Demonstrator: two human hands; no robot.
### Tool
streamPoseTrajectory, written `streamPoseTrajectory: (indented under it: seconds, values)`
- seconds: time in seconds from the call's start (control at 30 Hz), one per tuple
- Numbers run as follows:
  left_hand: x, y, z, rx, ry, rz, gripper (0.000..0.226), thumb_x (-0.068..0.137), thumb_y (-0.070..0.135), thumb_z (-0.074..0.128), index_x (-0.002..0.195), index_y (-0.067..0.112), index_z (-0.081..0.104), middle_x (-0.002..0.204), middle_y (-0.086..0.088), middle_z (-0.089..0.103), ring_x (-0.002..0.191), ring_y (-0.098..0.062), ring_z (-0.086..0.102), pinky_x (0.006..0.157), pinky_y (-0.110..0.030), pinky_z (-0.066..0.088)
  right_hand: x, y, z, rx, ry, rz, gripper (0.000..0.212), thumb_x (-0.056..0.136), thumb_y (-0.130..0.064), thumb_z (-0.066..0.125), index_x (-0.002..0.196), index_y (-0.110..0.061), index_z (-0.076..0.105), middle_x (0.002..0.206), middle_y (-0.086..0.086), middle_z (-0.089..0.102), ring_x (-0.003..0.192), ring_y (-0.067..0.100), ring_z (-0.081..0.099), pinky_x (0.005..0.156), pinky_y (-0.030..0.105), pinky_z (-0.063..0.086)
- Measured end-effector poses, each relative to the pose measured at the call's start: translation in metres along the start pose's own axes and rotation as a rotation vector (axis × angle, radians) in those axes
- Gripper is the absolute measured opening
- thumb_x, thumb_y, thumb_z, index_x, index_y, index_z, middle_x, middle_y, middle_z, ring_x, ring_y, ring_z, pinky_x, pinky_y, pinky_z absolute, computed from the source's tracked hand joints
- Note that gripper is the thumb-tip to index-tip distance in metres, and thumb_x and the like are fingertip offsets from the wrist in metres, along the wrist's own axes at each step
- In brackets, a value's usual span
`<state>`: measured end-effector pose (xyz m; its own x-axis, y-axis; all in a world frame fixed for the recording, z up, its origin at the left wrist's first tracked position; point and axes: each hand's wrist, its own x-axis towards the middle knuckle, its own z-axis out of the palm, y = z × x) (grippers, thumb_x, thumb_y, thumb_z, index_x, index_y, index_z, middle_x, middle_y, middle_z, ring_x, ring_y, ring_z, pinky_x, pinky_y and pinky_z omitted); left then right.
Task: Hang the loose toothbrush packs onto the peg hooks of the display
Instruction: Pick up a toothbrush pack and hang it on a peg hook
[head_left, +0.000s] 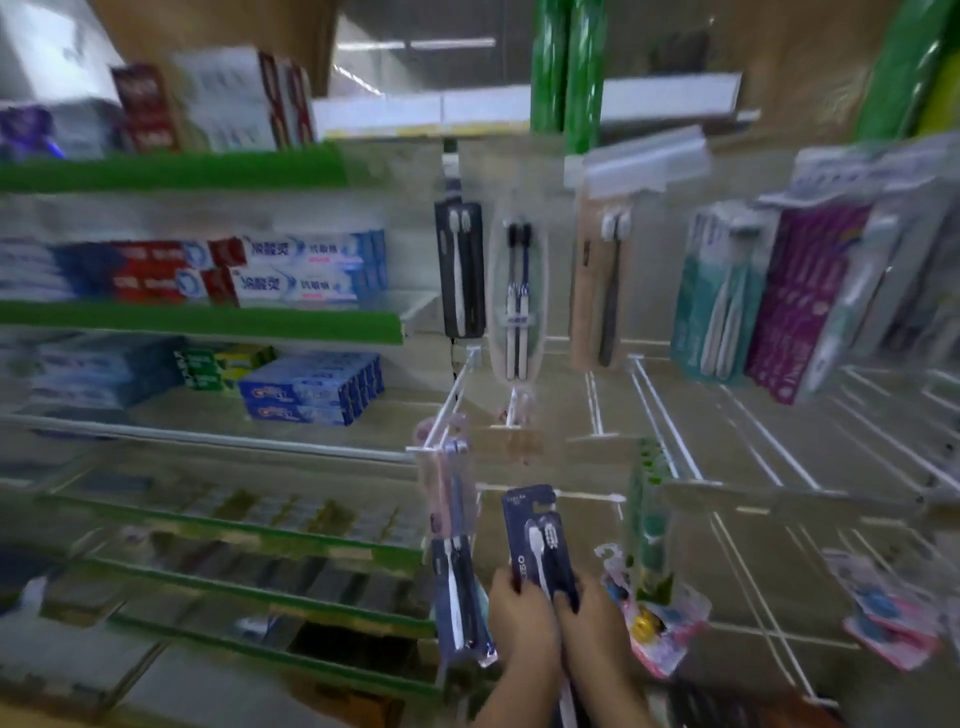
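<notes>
Nearest to the camera are the two hands, low in the middle of the view. Left hand (522, 618) and right hand (592, 621) are side by side, touching. Both grip the lower end of one dark navy flat toothbrush pack (540, 540), which shows a white brush and a dark brush behind clear plastic. The pack stands upright with its card top pointing up toward the display. It is not yet on any hook; it is held in the air in front of the lower rows.

Just left of it a similar dark blue pack (460, 592) already hangs, below a pale pink pack (447, 467) at the tip of a white wire peg hook (449, 402). Just right of it hang a green pack (647, 519) and a pink children's pack (657, 629). Higher up, a black pack (460, 270), a clear oval pack (517, 296), a beige pack (597, 280), a teal pack (717, 296) and a purple pack (800, 296) hang in one row. Below this row several long bare white pegs (662, 415) carry nothing. Further left, green-edged shelves (208, 322) carry toothpaste boxes (306, 270).

I judge the task as partly done: many packs hang, one is in hand, and the bare pegs suggest more places to fill. How many loose packs remain I cannot tell, because none is visible outside the hands and the picture is blurred.
</notes>
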<state>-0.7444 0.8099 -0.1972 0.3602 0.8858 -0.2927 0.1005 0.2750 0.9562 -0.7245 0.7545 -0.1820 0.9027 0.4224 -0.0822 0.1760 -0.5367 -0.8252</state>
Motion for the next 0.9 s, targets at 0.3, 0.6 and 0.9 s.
streamPoseTrajectory:
  seconds: [0.3, 0.6, 0.9]
  values:
    - [-0.043, 0.087, -0.029, -0.157, 0.044, 0.156, 0.023, 0.086, 0.002, 0.049, 0.071, 0.017, 0.06, 0.077, -0.011, 0.069, 0.078, -0.032, 0.065, 0.079, -0.048, 0.054, -0.052, -0.074, -0.05, 0.097, 0.002, -0.222, 0.027, 0.084, -0.016, 0.056, 0.1, -0.038, 0.052, 0.091, -0.005, 0.064, 0.085, 0.015, 0.06, 0.071, 0.024, 0.043]
    - [-0.051, 0.178, -0.056, -0.324, -0.054, 0.343, 0.029, 0.09, 0.0, 0.044, 0.1, 0.023, 0.059, 0.094, -0.005, 0.069, 0.088, -0.024, 0.066, 0.087, -0.041, 0.054, -0.037, -0.16, -0.06, 0.122, 0.147, -0.353, 0.022, 0.086, -0.018, 0.055, 0.106, -0.025, 0.063, 0.096, -0.002, 0.071, 0.088, 0.021, 0.065, 0.077, 0.034, 0.052]
    - [-0.012, 0.219, -0.073, -0.313, -0.229, 0.343, 0.057, 0.082, -0.012, 0.054, 0.118, 0.03, 0.047, 0.105, -0.008, 0.069, 0.093, -0.025, 0.067, 0.085, -0.041, 0.055, 0.007, -0.217, -0.046, 0.116, 0.18, -0.333, 0.018, 0.086, -0.023, 0.061, 0.103, -0.022, 0.065, 0.098, -0.002, 0.07, 0.091, 0.021, 0.065, 0.08, 0.032, 0.051]
